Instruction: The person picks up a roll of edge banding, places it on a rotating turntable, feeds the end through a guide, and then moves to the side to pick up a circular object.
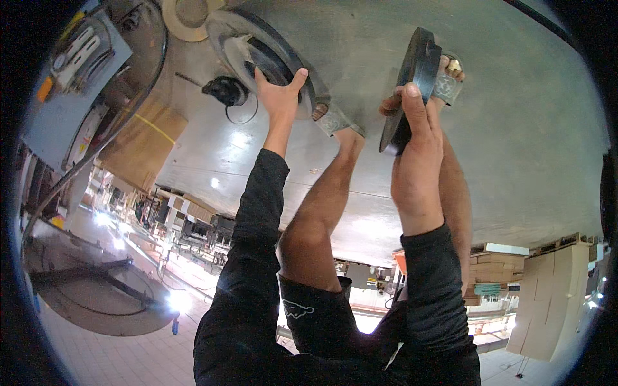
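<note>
A large grey disc-shaped ring (pixel 228 32) with a black inner part stands tilted at the upper left. My left hand (pixel 281 100) is on its near rim, the thumb and a forefinger spread to either side; the other fingers are hidden. On the right, my right hand (pixel 418 154) grips a thick black disc (pixel 412 77), held on edge. Its thumb lies along the near face and fingertips show at the far side. Between the ring and the floor at left lies a small black round part (pixel 225 91) with a thin rod and a wire loop.
A beige round piece (pixel 188 18) lies beyond the grey ring. At left are a blue-grey machine surface (pixel 64 122), a cable, and a brown board (pixel 145 138). My sandalled feet (pixel 338 122) stand on the grey floor (pixel 528 128). Stacked cartons (pixel 550 296) are at lower right.
</note>
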`<state>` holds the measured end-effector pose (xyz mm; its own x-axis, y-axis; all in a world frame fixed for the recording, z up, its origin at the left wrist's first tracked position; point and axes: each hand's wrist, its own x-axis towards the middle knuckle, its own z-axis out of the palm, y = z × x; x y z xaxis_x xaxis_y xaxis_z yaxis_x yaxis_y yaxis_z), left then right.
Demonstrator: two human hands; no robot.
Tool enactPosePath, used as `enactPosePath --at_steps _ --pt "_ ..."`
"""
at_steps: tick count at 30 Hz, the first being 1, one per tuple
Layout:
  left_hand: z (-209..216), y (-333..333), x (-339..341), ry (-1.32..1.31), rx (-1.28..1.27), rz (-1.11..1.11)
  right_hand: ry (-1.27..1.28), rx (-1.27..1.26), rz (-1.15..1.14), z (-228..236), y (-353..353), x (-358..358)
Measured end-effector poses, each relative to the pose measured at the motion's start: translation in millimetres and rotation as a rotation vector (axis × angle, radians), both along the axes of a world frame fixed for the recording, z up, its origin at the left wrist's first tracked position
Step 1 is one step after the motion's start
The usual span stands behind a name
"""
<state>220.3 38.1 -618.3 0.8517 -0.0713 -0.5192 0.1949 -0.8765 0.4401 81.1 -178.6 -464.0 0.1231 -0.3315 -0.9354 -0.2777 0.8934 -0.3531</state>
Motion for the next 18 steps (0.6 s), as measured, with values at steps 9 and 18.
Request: enactPosePath --at_steps 9,18 --pt "66 37 31 0.247 -0.424 0.114 -0.113 0.074 0.204 4 33 19" --pt "97 47 37 0.346 -0.562 0.098 -0.143 0.083 0.231 0 48 25"
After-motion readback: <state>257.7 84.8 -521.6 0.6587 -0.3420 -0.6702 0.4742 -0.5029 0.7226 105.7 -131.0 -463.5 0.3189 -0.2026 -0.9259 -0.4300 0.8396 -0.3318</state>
